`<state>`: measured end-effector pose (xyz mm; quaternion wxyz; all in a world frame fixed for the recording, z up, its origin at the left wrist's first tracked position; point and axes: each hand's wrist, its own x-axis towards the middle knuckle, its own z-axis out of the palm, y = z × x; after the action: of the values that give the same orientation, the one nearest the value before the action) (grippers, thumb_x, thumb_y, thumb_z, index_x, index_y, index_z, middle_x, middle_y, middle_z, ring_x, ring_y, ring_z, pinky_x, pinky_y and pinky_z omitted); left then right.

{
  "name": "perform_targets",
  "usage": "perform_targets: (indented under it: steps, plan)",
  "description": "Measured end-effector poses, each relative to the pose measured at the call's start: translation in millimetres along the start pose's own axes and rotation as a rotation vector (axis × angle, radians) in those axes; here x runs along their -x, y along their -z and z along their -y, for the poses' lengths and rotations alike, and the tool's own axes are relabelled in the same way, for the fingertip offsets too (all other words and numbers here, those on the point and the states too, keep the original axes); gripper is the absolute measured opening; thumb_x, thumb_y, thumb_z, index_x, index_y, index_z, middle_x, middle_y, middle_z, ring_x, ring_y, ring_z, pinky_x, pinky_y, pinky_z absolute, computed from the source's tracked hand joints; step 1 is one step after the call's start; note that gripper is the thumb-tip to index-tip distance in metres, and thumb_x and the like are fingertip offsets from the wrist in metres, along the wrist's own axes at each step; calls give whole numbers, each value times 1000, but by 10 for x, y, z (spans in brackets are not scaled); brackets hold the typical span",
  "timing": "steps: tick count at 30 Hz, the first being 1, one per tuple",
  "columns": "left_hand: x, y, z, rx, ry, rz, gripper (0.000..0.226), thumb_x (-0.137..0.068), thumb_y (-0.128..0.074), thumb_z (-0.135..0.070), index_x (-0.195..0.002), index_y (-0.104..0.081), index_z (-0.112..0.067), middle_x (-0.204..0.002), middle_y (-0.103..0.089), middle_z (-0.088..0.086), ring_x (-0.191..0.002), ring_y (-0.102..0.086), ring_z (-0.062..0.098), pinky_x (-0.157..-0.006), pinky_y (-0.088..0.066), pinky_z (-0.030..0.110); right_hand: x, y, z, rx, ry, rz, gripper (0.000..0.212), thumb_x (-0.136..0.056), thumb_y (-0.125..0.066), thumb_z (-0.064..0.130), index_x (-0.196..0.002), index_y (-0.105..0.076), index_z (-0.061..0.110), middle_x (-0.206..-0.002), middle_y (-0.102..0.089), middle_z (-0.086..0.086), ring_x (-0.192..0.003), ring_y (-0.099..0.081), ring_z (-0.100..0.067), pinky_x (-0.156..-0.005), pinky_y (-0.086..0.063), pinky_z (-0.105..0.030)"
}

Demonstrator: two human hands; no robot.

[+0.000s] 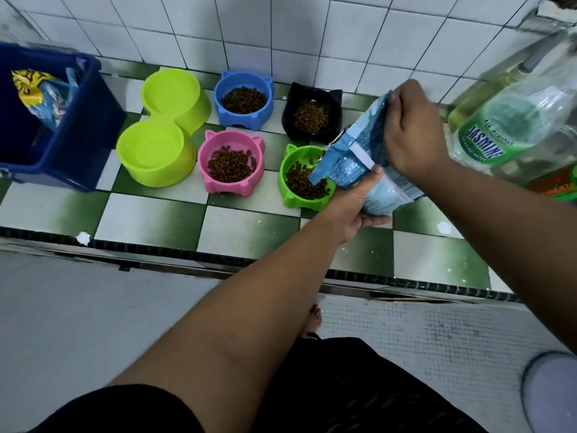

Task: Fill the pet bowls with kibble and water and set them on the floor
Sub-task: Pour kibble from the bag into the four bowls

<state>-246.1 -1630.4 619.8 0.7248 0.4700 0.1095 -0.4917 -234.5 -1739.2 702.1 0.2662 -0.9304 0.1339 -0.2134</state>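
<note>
A light blue kibble bag (352,160) is tilted with its open corner over the green cat-ear bowl (292,198), which holds brown kibble. My left hand (356,207) grips the bag from below. My right hand (412,132) pinches its upper edge. The pink bowl (218,185), the blue bowl (249,118) and the black bowl (290,120) each hold kibble. A yellow-green double bowl (187,120) sits to the left; whether it holds water is unclear.
All bowls stand on a green-and-white checkered tiled counter (243,226) against a white tiled wall. A dark blue bin (78,126) with bags inside stands at the left. Clear water bottles (512,126) crowd the right. Grey floor lies below the counter edge.
</note>
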Motion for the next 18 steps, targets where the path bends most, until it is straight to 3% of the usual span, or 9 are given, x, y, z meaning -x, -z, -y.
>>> perform_targets:
  steps: [4,10,13,18]
  plan:
    - [49,64,-43,-83,3,-34,70,-84,-76,-56,-140,-51,-22,-131,-66,10,-107,-70,31,-83,-62,55,113,29,-114,-103,-122,-102,27,-105,-33,19,-97,-49,-2,-84,-48,-10,-73,-38,-10,-66,-26,-29]
    - [167,151,-117,-209,4,-56,60,-89,-59,-71,-133,-51,-32,-130,-69,3,-106,-72,28,-79,-63,55,255,-6,-243,-302,-290,-271,25,-104,-33,15,-101,-52,-1,-91,-52,-8,-81,-44,-7,-76,-36,-21]
    - [217,228,-204,-265,-29,-116,52,-99,-42,-65,-137,-50,-30,-129,-68,4,-104,-72,28,-73,-64,50,309,-24,-256,-352,-350,-360,16,-104,-33,16,-96,-46,12,-82,-47,8,-74,-42,1,-76,-35,-10]
    - [347,254,-395,-419,-165,-193,40,-101,-40,-63,-129,-48,-35,-128,-63,1,-106,-68,24,-77,-63,55,373,-74,-183,-429,-438,-469,22,-102,-33,16,-83,-37,27,-79,-41,15,-72,-40,10,-77,-35,-15]
